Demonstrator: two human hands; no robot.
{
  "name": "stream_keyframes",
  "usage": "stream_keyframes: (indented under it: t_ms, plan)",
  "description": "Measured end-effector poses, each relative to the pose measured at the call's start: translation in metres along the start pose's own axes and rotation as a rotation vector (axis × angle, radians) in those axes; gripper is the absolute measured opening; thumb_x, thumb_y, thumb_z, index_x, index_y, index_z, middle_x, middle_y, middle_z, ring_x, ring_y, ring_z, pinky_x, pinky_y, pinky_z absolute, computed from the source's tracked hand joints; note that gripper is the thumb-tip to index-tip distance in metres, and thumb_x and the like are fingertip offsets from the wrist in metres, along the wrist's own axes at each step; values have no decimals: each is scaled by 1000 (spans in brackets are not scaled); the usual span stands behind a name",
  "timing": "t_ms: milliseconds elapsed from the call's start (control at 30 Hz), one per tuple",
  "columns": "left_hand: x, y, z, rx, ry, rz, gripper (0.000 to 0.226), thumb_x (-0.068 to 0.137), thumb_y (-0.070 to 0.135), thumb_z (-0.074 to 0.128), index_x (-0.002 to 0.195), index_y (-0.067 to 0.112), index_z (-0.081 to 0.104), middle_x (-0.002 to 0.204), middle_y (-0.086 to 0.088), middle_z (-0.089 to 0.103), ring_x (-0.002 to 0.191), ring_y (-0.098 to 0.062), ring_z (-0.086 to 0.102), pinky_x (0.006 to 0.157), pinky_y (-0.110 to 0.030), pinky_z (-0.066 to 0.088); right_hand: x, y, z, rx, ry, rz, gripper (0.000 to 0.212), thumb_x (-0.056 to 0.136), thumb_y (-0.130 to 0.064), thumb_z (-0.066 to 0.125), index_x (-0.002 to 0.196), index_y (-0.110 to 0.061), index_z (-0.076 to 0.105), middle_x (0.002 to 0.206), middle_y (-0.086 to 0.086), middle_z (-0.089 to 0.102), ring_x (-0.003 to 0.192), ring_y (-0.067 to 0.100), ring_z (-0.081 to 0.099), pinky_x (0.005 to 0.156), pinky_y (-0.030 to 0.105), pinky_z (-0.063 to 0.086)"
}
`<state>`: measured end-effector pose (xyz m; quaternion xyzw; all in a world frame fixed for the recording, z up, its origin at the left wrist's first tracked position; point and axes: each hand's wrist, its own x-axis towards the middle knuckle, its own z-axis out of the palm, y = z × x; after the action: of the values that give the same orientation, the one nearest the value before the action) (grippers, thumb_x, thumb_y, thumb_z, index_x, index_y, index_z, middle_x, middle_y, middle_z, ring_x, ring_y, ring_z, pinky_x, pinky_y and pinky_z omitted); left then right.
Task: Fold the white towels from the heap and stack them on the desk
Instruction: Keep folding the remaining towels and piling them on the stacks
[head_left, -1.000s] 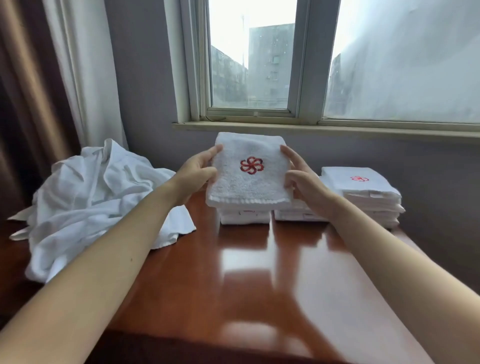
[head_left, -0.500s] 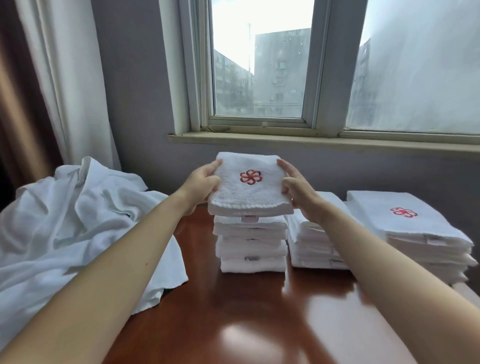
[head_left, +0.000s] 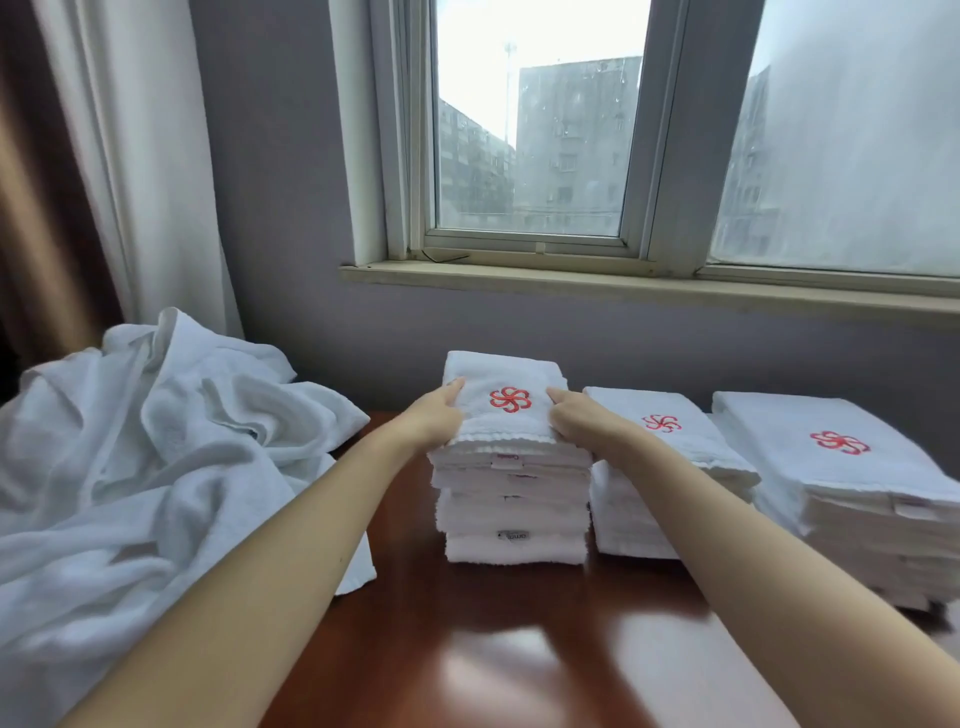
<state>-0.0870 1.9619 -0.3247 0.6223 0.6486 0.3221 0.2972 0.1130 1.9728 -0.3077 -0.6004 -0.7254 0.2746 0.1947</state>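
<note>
Where both forearms reach over the brown tabletop (head_left: 519, 654), the left hand (head_left: 434, 422) grips the left edge of the folded towel (head_left: 511, 415), thumb on top. The right hand (head_left: 575, 422) grips its right edge likewise. The towel lies on the stack (head_left: 511, 512) between the hands. The heap (head_left: 156, 447) is left of the left hand. The second stack (head_left: 675, 467) and third stack (head_left: 852, 499) are right of the right hand.

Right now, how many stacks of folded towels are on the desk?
3. The left stack, its top towel gripped by the left hand and right hand; the middle stack just right of it; the right stack at the frame's right edge. More may be hidden.
</note>
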Motion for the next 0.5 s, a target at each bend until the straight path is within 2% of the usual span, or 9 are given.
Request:
stream_keyframes:
  t_ms: [67, 133, 233, 267, 300, 333, 367, 467, 500]
  plan:
    - [-4, -1, 0, 5, 61, 24, 66, 91, 3, 36, 153, 26, 32, 158, 2, 32, 139, -19, 38, 94, -17, 33, -4, -2, -2, -16, 27, -2, 19, 85, 2, 32, 89, -12, 44, 74, 4, 43, 64, 18, 42, 49, 25, 27]
    - [-10, 0, -2, 24, 151, 54, 55, 94, 11, 39, 148, 24, 43, 154, 4, 40, 136, -19, 44, 106, -25, 36, -12, -4, -7, -44, 68, -25, 16, 85, 0, 35, 80, -11, 44, 75, 3, 44, 75, 24, 47, 52, 25, 32]
    - [-26, 1, -5, 71, 148, 74, 49, 97, 22, 40, 145, 19, 47, 153, 1, 42, 139, -19, 40, 115, -32, 31, -31, -11, -14, -131, 115, -44, 17, 85, -9, 39, 74, -13, 51, 83, 6, 52, 84, 28, 51, 67, 31, 44]
    - [-35, 2, -7, 90, 133, 84, 50, 97, 25, 42, 146, 18, 46, 153, 0, 42, 140, -20, 40, 116, -33, 31, -38, -13, -15, -187, 142, -49, 20, 87, -15, 41, 83, -15, 60, 93, 6, 57, 94, 29, 54, 74, 33, 44]
    - [-46, 4, -9, 110, 125, 101, 51, 96, 27, 44, 146, 18, 46, 154, -1, 42, 139, -21, 40, 115, -35, 32, -45, -17, -16, -244, 192, -69, 26, 91, -22, 43, 101, -18, 66, 110, 6, 61, 109, 29, 54, 82, 36, 44]
    - [-58, 4, -11, 130, 124, 123, 53, 95, 29, 47, 146, 18, 45, 154, -2, 42, 139, -21, 41, 114, -37, 34, -53, -22, -16, -278, 245, -115, 33, 93, -28, 45, 120, -22, 64, 128, 3, 58, 122, 27, 50, 91, 38, 44]
    - [-71, 5, -15, 148, 131, 143, 55, 94, 31, 49, 147, 19, 44, 153, -1, 42, 137, -20, 43, 112, -37, 37, -60, -29, -14, -278, 282, -187, 38, 94, -31, 47, 130, -24, 59, 139, -1, 53, 129, 24, 46, 97, 38, 43]
    - [-110, 1, -30, 192, 187, 185, 54, 92, 31, 56, 144, 23, 47, 148, 4, 47, 128, -10, 48, 99, -25, 39, -84, -53, -1, -252, 278, -455, 41, 92, -26, 54, 133, -28, 57, 145, -7, 49, 132, 16, 45, 103, 37, 42]
    - [-123, -3, -37, 212, 197, 185, 54, 92, 31, 56, 144, 23, 47, 149, 4, 47, 129, -10, 47, 98, -24, 38, -92, -61, 6, -274, 257, -534, 42, 91, -25, 55, 133, -29, 57, 146, -8, 47, 132, 15, 44, 103, 34, 41]
